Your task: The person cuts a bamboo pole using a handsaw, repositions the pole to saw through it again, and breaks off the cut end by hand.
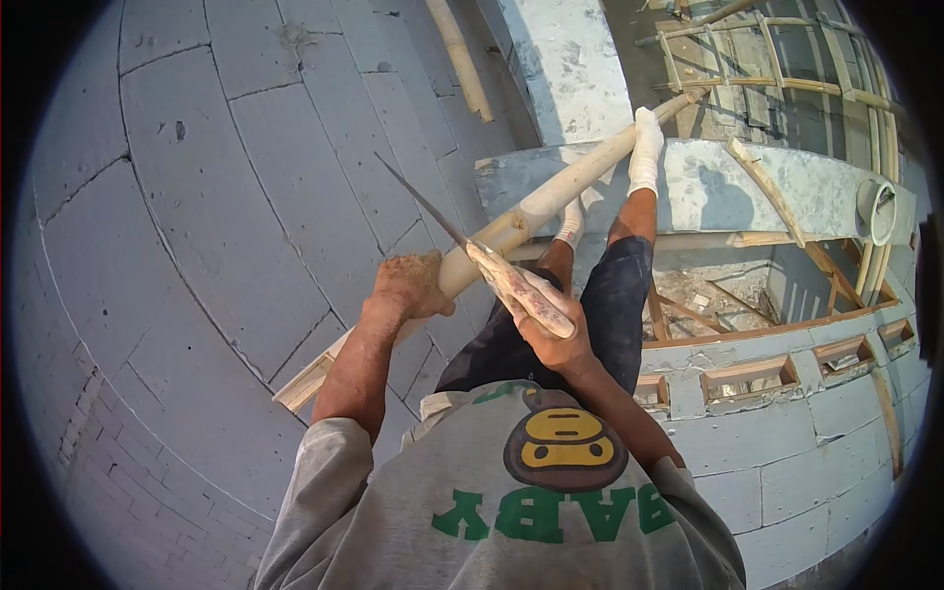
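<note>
A long pale wooden pole [559, 195] runs diagonally past my legs, from lower left to upper right. My left hand [413, 282] is closed around it near its lower part. In my right hand [559, 334] is a handsaw [506, 280], gripped by its worn wooden handle. Its narrow dark blade points up and left, above the pole; seen almost edge-on, its teeth do not show. Whether the blade touches the pole, I cannot tell. My foot in a white sock [644, 152] is beside the pole's upper part, and the other foot is partly hidden behind the pole.
I am over a concrete beam [806, 187]. A grey block wall [256, 197] rises at left. On the right are an opening with wooden framing [767, 329], a wooden stick [767, 187], a white ring-shaped object [875, 211] and pole scaffolding [787, 84]. Another pole [460, 59] stands above.
</note>
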### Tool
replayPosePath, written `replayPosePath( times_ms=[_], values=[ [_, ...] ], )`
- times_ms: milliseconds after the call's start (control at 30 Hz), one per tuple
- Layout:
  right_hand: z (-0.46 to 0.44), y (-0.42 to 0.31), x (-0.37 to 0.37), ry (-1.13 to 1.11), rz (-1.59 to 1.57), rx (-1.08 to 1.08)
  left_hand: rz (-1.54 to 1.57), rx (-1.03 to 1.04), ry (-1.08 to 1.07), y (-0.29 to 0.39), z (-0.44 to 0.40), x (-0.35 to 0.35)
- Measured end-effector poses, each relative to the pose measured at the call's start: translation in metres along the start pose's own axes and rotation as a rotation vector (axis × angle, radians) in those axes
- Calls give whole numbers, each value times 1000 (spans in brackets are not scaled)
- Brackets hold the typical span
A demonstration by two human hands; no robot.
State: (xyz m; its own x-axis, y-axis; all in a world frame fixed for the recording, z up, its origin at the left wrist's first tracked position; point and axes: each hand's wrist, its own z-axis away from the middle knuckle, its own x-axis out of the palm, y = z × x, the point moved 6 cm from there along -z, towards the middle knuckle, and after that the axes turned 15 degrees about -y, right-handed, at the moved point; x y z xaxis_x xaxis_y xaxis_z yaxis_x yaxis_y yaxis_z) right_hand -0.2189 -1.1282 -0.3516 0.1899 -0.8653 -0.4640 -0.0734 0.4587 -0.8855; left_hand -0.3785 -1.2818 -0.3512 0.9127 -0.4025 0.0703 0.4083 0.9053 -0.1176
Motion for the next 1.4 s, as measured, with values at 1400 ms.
replayPosePath(
  times_ms=[1400],
  values=[
    [88,-23,-84,-46,-1122,600,50,-22,40,0,1,0]
  ],
)
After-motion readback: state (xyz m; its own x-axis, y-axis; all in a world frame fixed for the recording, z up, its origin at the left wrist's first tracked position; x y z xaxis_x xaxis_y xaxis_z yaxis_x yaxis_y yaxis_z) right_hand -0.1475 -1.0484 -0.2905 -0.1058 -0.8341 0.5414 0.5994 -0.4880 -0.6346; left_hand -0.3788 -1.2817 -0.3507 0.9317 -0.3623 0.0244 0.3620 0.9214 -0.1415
